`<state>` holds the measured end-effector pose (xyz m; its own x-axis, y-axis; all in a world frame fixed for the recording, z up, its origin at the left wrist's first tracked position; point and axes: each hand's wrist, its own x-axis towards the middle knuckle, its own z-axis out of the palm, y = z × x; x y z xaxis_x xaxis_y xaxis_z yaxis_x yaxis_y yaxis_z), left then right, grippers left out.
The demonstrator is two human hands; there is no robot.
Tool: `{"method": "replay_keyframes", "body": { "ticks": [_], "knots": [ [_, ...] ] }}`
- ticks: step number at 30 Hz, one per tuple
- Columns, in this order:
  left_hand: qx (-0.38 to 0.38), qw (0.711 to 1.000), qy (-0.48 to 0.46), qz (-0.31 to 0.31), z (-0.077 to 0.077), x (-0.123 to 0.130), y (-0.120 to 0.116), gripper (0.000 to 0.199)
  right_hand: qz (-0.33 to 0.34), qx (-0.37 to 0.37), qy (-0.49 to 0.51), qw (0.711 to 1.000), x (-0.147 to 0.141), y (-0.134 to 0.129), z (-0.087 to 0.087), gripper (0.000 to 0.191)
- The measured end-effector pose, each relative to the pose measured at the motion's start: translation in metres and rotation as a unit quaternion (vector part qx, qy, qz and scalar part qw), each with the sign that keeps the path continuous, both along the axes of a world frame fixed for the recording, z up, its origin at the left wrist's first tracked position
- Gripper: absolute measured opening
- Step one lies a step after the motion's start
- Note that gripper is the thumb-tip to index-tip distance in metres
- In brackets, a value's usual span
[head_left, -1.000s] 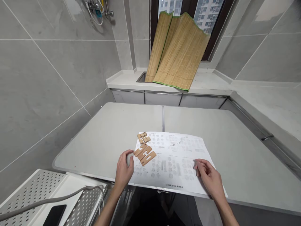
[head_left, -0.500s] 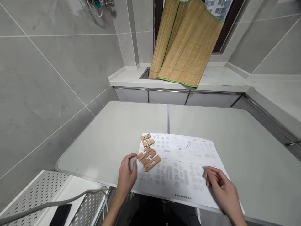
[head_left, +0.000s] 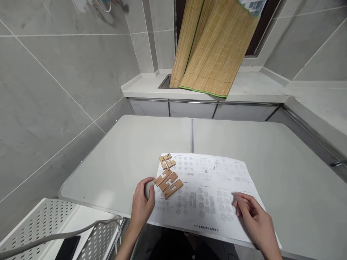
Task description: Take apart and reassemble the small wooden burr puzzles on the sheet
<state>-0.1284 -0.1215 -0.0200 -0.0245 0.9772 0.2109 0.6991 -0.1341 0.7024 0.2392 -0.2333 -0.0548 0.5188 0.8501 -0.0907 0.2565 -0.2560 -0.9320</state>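
My left hand (head_left: pixel 143 200) rests at the left edge of a printed sheet, thumb and fingers apart in a loose curve. Just right of its fingertips lie flat brown wooden pieces (head_left: pixel 173 188) with cut-out slots and small dark marks. Beyond them sits a group of smaller, lighter wooden pieces (head_left: pixel 167 161). On the right part of the white paper (head_left: pixel 217 180) my right hand (head_left: pixel 253 213) lies with its fingers curled in and the thumb close against the index finger. No object shows in it.
The paper lies on a pale folding table (head_left: pixel 135 144) with a centre seam. A white perforated rack (head_left: pixel 51 216) with a grey hose (head_left: pixel 54 236) and a black phone (head_left: pixel 67 247) stands lower left. A bamboo mat (head_left: pixel 217 50) hangs over the ledge behind.
The view has shifted slightly, so the table and pieces appear a little further left. Both hands keep nearly the same pose, and the wooden pieces stay in their arrangement.
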Motion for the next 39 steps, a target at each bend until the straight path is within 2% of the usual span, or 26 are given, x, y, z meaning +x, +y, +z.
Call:
{"method": "replay_keyframes", "body": {
  "ticks": [18,26,31,36,39],
  "knots": [
    [0.006,1.0,0.004,0.005,0.004,0.001,0.0,0.028,0.001,-0.01,0.025,1.0,-0.001,0.0,0.003,0.047],
    [0.034,0.999,0.025,-0.019,0.022,0.019,0.007,0.033,0.006,-0.017,0.025,1.0,-0.001,0.0,0.002,0.047],
    [0.041,0.997,0.045,-0.057,0.026,0.034,0.029,0.037,0.005,-0.016,0.027,1.0,0.0,0.001,0.001,0.048],
    [0.059,0.985,0.102,-0.127,0.023,0.043,0.069,0.047,0.004,-0.011,0.032,0.999,-0.001,0.003,0.002,0.048],
    [0.061,0.978,0.136,-0.144,0.022,0.049,0.092,0.056,0.007,-0.004,0.035,0.999,-0.001,0.004,0.003,0.05]
  ]
}}
